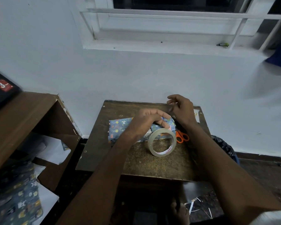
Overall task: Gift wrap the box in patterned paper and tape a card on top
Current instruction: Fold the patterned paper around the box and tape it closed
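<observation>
- Head view: small dark wooden desk (113,153) against a white wall, window sill above.
- Box (120,128) lies on the desk, far-left of centre, already covered in blue patterned paper with small animal and flower prints. Long side runs left-right.
- Left hand (147,122) rests on top of the box, toward its right end. Fingers (162,121) are curled down over the paper, and the thumb tip sits at the top rim of the tape roll. Can't tell whether it pinches a tape end or just presses the paper.
- Clear tape roll (162,142) stands on edge on the desk, just in front of the box's right end, touching or nearly touching it. Red print shows on the inner core.
- Right hand (182,111) hovers above the desk's far edge, just right of the box. Fingers loosely curled, thumb and forefinger close together; a faint clear strip may run between them, too blurred to confirm.
- Orange-handled scissors (182,137) lie on the desk right of the tape roll, partly under the right forearm.
- Pale card (196,114) at the far-right corner of the desk, mostly hidden by the right wrist.
- Brown shelf unit (23,120) to the left, black box with a red label on top, white sheets inside.
- More of the same patterned paper (18,200) lies lower left.
- Dark bag (225,146) sits right of the desk by the wall.
</observation>
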Demonstrator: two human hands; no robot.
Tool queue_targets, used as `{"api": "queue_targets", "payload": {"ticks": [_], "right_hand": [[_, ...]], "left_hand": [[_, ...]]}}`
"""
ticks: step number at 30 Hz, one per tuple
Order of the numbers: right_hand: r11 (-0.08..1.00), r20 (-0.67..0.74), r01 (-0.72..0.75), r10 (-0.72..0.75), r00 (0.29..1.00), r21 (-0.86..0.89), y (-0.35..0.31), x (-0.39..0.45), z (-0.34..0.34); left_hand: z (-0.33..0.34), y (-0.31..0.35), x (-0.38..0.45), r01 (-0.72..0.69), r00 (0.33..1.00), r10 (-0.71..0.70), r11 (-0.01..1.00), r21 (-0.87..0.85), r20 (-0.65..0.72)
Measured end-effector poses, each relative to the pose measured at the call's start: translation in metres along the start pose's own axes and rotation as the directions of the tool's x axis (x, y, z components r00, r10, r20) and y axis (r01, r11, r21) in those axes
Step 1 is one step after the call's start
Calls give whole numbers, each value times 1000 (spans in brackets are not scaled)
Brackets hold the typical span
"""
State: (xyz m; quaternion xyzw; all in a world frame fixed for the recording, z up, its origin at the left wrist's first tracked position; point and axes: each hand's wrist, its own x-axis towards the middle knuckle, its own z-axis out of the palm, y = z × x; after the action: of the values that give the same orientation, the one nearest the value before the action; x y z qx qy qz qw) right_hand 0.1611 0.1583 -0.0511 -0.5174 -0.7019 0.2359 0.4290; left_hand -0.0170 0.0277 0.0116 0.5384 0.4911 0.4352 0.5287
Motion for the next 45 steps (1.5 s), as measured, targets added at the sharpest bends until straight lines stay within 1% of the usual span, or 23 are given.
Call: {"api": "queue_targets", "payload": {"ticks": [4, 7, 11, 20, 22, 25, 27, 30, 33, 35, 37, 38, 40, 42, 45], "right_hand": [[1000, 18, 0, 1, 1000, -21, 4, -1, 0], [999, 0, -4, 4, 1000, 52, 1, 0, -1], [986, -58, -43, 53, 997, 163, -4, 3, -5], [973, -75, -103, 121, 990, 205, -24, -15, -27], [968, -43, -112, 125, 991, 226, -32, -27, -34], [941, 65, -154, 141, 988, 300, -48, -52, -44], [930, 108, -180, 153, 982, 320, -59, -72, -53], [940, 169, -181, 136, 976, 291, -67, -97, -65], [942, 264, -171, 94, 960, 288, -71, -110, -69], [966, 320, -143, 68, 945, 215, -71, -110, -67], [987, 342, -98, 48, 939, 129, -71, -108, -63], [990, 347, -83, 38, 937, 114, -70, -107, -62], [990, 361, -66, 17, 932, 124, -68, -105, -58], [992, 381, -38, -11, 924, 120, -66, -103, -55], [993, 408, -35, -13, 913, 110, -64, -103, -52]], "left_hand": [[0, 0, 0, 5, 1000, -5, 1000, 21, -1], [-1, 0, 0, 8, 1000, -8, 1000, 9, 1], [-2, -2, 2, 13, 1000, -13, 1000, 20, 0], [-2, -1, 0, -1, 1000, 1, 1000, -12, 10], [-2, 0, 0, -8, 1000, 9, 1000, -21, 13], [-2, 1, -1, -11, 1000, 12, 999, -41, 19], [-2, 1, -2, -13, 1000, 14, 998, -54, 19], [-2, 2, -3, -22, 1000, 23, 998, -53, 15], [-2, 2, -3, -38, 999, 38, 998, -57, 13], [-3, 2, -3, -38, 999, 40, 997, -72, 21], [-4, 0, -3, -47, 998, 49, 997, -56, 31], [-5, -1, -3, -63, 997, 64, 998, -32, 39], [-6, -3, -4, -101, 993, 101, 995, -3, 59], [-7, -5, -3, -128, 990, 128, 992, -17, 58], [-9, -6, -2, -153, 987, 154, 988, -22, 42]]}}
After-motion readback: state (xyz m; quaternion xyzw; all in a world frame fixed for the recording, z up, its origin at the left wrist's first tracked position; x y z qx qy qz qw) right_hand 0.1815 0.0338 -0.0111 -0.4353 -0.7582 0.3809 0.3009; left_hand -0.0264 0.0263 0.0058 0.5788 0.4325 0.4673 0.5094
